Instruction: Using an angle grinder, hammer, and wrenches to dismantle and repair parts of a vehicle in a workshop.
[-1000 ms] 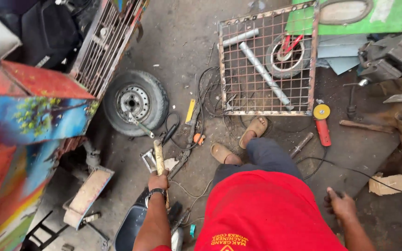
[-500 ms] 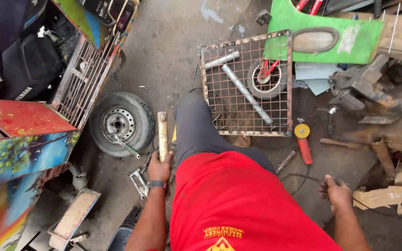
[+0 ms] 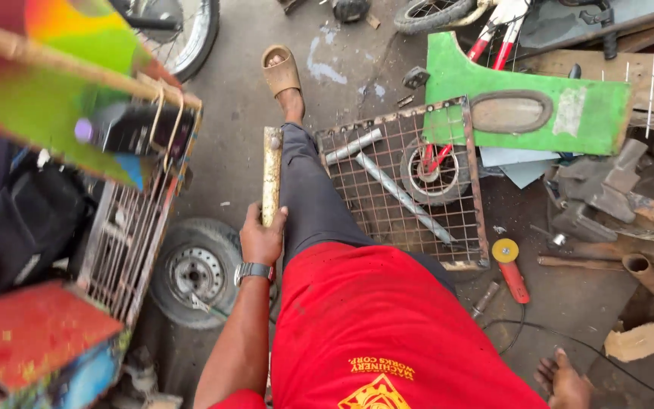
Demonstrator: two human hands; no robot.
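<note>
the rusty metal bar [image 3: 271, 176] sits in the left hand [image 3: 261, 239], fist wrapped round its lower end, the rest poking forward along the left leg over the concrete floor [image 3: 236, 129]. looks like stiff, fairly heavy steel with a rough pitted surface, so no slipping, and i'd guess gripping nearer the middle balances it better. right hand [image 3: 565, 381] hangs low, empty, fingers loosely spread. wire mesh frame [image 3: 406, 189] and small tyre [image 3: 194, 271] lie close by.

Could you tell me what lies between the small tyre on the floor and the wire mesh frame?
In the head view, the left hand gripping a metal bar and the person's trouser leg lie between tyre and mesh frame.
</note>
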